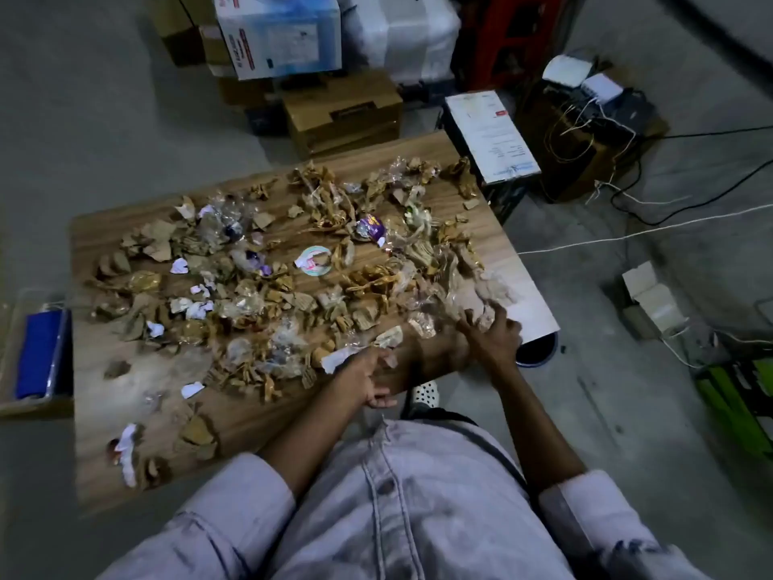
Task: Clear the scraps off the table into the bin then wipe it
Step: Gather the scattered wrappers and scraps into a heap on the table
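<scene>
A wooden table (pixel 251 416) is strewn with several scraps (pixel 259 286) of brown cardboard, clear plastic, gold wrappers and white paper. My right hand (pixel 495 334) is at the table's right corner, its fingers curled around a clump of brown paper and plastic scraps (pixel 468 299); this part is blurred. My left hand (pixel 370 380) rests at the near edge with loose fingers, touching a white paper scrap (pixel 341 358). A dark round bin (pixel 537 349) shows just below the right corner, mostly hidden by the table and my right hand.
A box holding a blue cloth (pixel 39 353) stands off the table's left edge. Cardboard boxes (pixel 343 110) are stacked on the floor behind. Cables (pixel 627 236) and devices lie on the floor at right. My foot (pixel 424 393) is beside the table.
</scene>
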